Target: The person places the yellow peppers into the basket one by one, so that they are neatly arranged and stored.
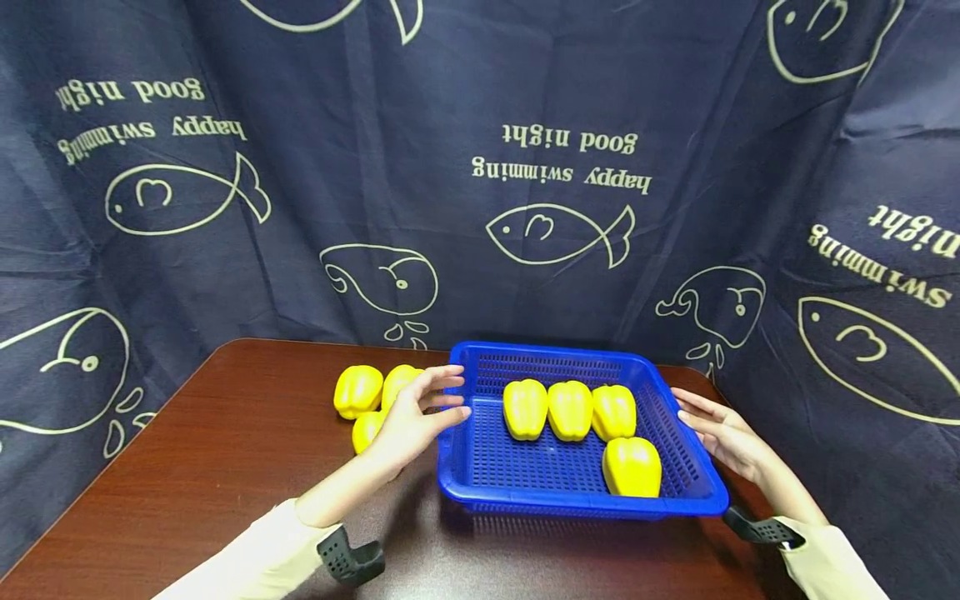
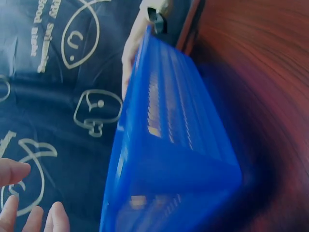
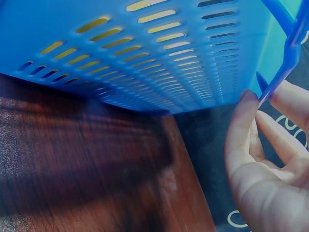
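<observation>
Grip, right hand (image 1: 726,439): pinching rim of blue basket (image 1: 570,502), lower frame, right of centre. Left hand (image 1: 411,419): released, beside opposite rim. Apparent step: basket handling; next move likely calls for two-sided hold.

The head view looks far and down from high up, at the whole basket (image 1: 577,502), left hand (image 1: 417,414) and right hand (image 1: 726,435). The left wrist view, tipped sideways, looks right from close by the basket. The right wrist view sits low, very near its wall; all three share the basket and right hand.
</observation>
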`<state>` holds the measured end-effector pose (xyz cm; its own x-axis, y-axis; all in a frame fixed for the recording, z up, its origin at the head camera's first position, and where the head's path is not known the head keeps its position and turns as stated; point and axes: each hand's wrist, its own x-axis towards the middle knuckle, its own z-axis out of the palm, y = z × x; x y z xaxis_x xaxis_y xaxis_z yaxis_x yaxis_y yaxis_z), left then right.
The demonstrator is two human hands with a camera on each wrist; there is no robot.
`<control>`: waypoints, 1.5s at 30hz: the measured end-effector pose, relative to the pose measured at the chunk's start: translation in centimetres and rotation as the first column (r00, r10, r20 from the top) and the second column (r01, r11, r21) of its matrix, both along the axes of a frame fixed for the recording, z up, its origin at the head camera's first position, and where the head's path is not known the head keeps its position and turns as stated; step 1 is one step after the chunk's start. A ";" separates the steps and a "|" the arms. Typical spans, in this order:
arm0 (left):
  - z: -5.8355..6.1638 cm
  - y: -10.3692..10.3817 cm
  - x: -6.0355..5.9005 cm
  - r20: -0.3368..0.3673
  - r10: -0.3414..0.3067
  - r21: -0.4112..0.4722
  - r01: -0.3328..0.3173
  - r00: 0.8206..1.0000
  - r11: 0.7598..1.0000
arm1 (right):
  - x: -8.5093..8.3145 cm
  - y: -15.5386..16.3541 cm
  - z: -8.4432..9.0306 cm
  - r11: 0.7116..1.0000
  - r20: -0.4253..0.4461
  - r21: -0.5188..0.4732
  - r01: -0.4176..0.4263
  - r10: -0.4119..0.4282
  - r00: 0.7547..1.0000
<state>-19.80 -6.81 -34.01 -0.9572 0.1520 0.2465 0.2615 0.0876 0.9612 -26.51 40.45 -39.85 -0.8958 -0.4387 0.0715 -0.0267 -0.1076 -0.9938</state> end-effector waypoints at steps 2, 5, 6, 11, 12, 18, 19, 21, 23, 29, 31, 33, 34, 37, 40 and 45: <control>-0.3 -1.4 0.2 -0.005 0.041 0.002 -0.041 0.999 0.999 | 0.0 0.0 -0.1 1.000 -0.003 0.000 -0.004 0.004 1.000; -0.7 -3.3 0.5 -0.002 0.107 0.014 -0.107 0.994 0.994 | -0.1 -0.1 -0.1 1.000 -0.011 -0.011 -0.015 0.015 1.000; -0.9 -3.9 0.5 -0.001 0.128 0.022 -0.128 0.992 0.992 | -0.1 -0.1 -0.1 1.000 -0.011 -0.015 -0.018 0.018 1.000; -2.0 -6.4 0.5 -0.002 0.250 -0.003 -0.250 0.968 0.968 | -0.3 -0.1 0.0 1.000 -0.005 -0.012 -0.028 0.028 1.000; -2.4 -6.8 0.5 -0.001 0.272 -0.026 -0.272 0.962 0.962 | -0.3 -0.1 0.0 1.000 -0.004 -0.006 -0.028 0.028 1.000; -4.5 -8.4 0.4 0.041 0.346 -0.123 -0.339 0.937 0.933 | 0.3 0.2 -0.3 0.999 0.003 0.022 -0.033 0.033 0.999; -4.9 -8.6 0.4 0.051 0.353 -0.129 -0.344 0.934 0.930 | 0.3 0.2 -0.4 0.999 0.004 0.025 -0.033 0.033 0.999; -5.6 -9.0 0.4 0.068 0.367 -0.133 -0.356 0.928 0.925 | 0.3 0.2 -0.5 0.999 0.003 0.028 -0.035 0.035 0.999; -6.2 -9.4 0.2 0.088 0.371 -0.130 -0.359 0.924 0.924 | 0.3 0.1 -0.5 0.999 -0.001 0.025 -0.036 0.036 0.999; -7.3 -10.2 -0.2 0.170 0.345 -0.141 -0.324 0.923 0.936 | 0.0 0.2 -0.2 0.999 -0.006 0.000 -0.037 0.037 0.999; -7.6 -10.3 -0.3 0.192 0.335 -0.143 -0.312 0.922 0.939 | -0.1 0.2 -0.1 0.999 -0.008 0.000 -0.041 0.041 0.999; -7.8 -10.3 -0.4 0.208 0.330 -0.144 -0.305 0.921 0.941 | -0.1 0.1 -0.1 0.999 -0.010 0.001 -0.045 0.045 0.999; -7.9 -10.3 -0.5 0.212 0.327 -0.146 -0.301 0.921 0.943 | -0.1 0.1 -0.1 0.999 -0.009 0.002 -0.043 0.043 0.999; -8.3 -10.3 -0.6 0.228 0.327 -0.163 -0.296 0.917 0.941 | -0.2 0.1 -0.1 0.999 -0.008 -0.003 -0.054 0.054 0.999; -8.8 -10.3 -0.8 0.241 0.323 -0.165 -0.289 0.915 0.943 | -0.2 0.1 -0.2 0.998 -0.009 -0.011 -0.065 0.065 0.998; -9.3 -10.3 -1.0 0.284 0.304 -0.118 -0.281 0.910 0.952 | -0.2 0.1 -0.3 0.997 -0.011 -0.024 -0.068 0.068 0.998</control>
